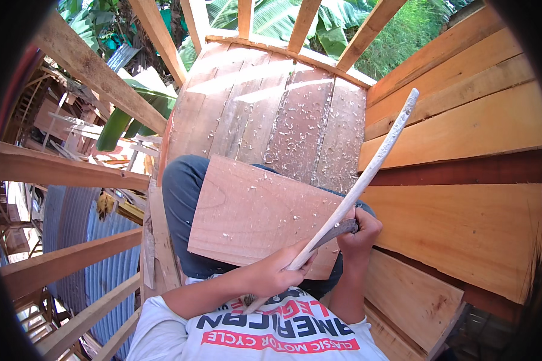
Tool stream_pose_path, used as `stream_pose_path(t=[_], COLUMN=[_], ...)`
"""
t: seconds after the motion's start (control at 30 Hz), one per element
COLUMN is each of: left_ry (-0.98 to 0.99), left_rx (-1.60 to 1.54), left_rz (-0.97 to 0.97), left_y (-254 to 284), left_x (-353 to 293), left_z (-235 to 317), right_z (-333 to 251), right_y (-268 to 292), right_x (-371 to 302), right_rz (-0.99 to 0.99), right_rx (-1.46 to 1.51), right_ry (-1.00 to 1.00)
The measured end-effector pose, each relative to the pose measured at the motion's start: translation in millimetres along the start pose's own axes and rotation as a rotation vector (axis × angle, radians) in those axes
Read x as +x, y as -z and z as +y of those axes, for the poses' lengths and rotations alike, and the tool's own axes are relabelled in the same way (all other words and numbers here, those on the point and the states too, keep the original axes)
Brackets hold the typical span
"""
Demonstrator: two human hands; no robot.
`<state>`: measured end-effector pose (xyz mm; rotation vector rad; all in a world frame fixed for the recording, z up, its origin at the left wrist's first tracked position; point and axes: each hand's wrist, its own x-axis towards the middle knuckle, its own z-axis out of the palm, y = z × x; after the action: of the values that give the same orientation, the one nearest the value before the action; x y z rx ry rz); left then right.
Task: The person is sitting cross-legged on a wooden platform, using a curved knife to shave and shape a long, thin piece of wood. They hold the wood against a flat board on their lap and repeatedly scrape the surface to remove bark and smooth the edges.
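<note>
A long, pale, slightly curved stick (380,155) slants from near my belly up toward the far right. My left hand (281,269) is wrapped round its lower part. In my right hand (361,231) is a knife (336,231), gripped by a handle mostly hidden in my fingers. Its dark blade reaches left to the stick, just above my left hand, and appears to touch it. Across my lap lies a flat wooden board (253,210) with a few shavings on it, below the stick and both hands.
Pale shavings (295,120) lie scattered over the plank floor (223,102) ahead of my knees. A plank wall (451,207) stands close on my right. Spaced wooden rails (72,171) run along the left, with corrugated sheets (105,259) beyond. Upright slats (245,18) line the far edge, before green leaves.
</note>
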<state>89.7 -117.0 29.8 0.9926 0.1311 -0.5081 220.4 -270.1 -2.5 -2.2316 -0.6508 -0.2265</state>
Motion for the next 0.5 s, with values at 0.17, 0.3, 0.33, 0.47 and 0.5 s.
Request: stream_pose_path(t=[0.17, 0.3, 0.33, 0.47, 0.5], left_ry=[-0.036, -0.022, -0.017, 0.036, 0.032], left_rx=[-0.009, -0.034, -0.05, -0.075, -0.084], left_rz=[-0.01, 0.0, 0.001, 0.004, 0.004], left_y=[1.4, 2.3, 1.9, 8.8, 9.8], left_x=[0.3, 0.8, 0.6, 0.3, 0.1], left_z=[-6.2, -5.5, -5.8, -4.0, -4.7], right_z=[1.8, -1.4, -1.6, -12.4, -14.9], right_y=[-1.2, -2.6, -2.6, -3.1, -4.9], right_x=[1.8, 2.7, 1.7, -1.9, -6.9], right_rz=[0.036, 0.027, 0.03, -0.057, -0.07], right_rx=[-0.053, -0.08, -0.08, -0.047, -0.008], right_ry=[0.024, 0.008, 0.007, -0.041, -0.03])
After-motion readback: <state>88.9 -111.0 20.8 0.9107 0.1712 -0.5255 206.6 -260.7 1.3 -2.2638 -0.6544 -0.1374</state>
